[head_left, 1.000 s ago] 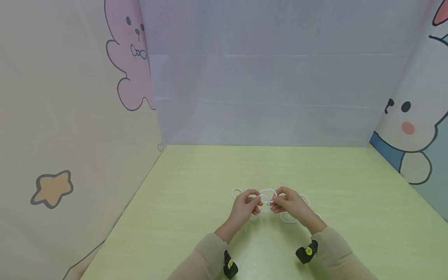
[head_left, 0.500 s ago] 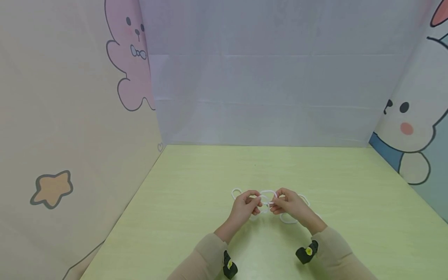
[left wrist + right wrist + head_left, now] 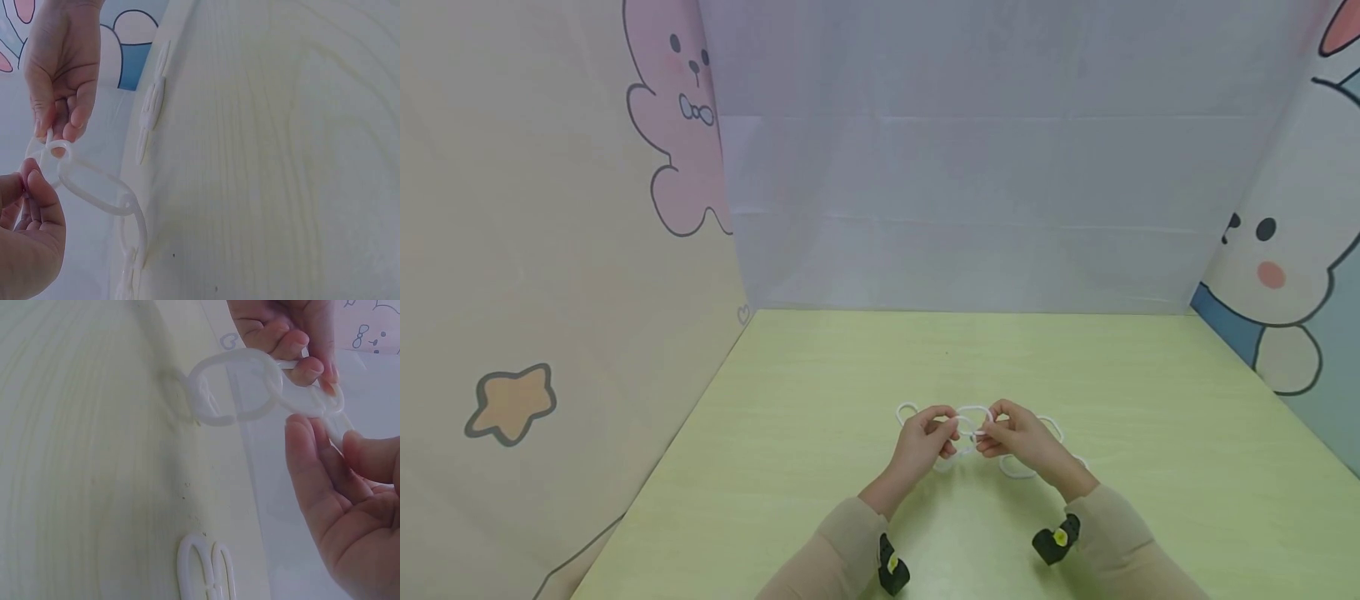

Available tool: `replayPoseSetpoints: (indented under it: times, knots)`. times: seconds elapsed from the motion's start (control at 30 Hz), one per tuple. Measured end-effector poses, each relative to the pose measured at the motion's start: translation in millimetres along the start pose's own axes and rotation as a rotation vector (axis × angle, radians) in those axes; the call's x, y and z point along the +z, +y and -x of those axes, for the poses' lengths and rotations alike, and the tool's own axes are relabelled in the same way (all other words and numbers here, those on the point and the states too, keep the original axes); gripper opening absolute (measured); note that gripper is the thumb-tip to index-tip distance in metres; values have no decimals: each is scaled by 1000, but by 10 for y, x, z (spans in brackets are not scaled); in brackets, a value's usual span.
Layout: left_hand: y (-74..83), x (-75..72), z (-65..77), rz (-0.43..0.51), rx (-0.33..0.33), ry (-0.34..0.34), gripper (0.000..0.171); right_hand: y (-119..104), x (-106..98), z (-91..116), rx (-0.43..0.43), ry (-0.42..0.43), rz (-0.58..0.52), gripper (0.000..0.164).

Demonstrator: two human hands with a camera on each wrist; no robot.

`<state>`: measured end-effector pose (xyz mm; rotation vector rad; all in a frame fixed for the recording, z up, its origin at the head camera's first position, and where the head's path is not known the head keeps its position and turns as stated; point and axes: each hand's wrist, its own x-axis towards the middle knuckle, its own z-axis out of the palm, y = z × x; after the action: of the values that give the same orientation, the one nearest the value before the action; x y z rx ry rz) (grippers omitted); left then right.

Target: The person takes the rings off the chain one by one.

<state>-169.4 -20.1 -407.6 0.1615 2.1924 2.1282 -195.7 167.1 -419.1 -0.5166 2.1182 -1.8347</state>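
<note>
My left hand (image 3: 919, 442) pinches a white plastic chain link between thumb and fingertips. Close beside it, my right hand (image 3: 1032, 437) pinches another white link; in the right wrist view the two links cross between the hands. A further oval link (image 3: 231, 356), joined to the held ones, hangs out over the table. From the left wrist view, this joined link (image 3: 87, 198) leads down to more connected links (image 3: 142, 237). Fingertips hide parts of the held links, so I cannot tell whether those two are hooked together.
Loose white links (image 3: 1018, 477) lie on the pale yellow-green table (image 3: 820, 375) by my right hand, partly hidden under it. One white loop (image 3: 907, 406) shows behind my left hand. Cloth walls with cartoon prints (image 3: 512, 404) enclose the table's sides and back.
</note>
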Motion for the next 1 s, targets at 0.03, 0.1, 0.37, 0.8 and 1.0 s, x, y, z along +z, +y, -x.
replayPoseSetpoints:
  times: [0.03,0.1,0.37,0.8,1.0]
  knots:
    - [-1,0,0,0,2,0,18,0,1,0,2,-2,-4,10]
    - [-3,1,0,0,4,-1,19,-1,3,2,5,-5,-11,10]
    - [-10,17,5,-7,24,-5,13,-3,-9,5,48,13,-65,11]
    - [-3,18,20,8,1,11,12,14,-15,-2,72,30,-45,12]
    - [-8,-1,25,15,-2,7,11,5,-39,25,69,40,-21,14]
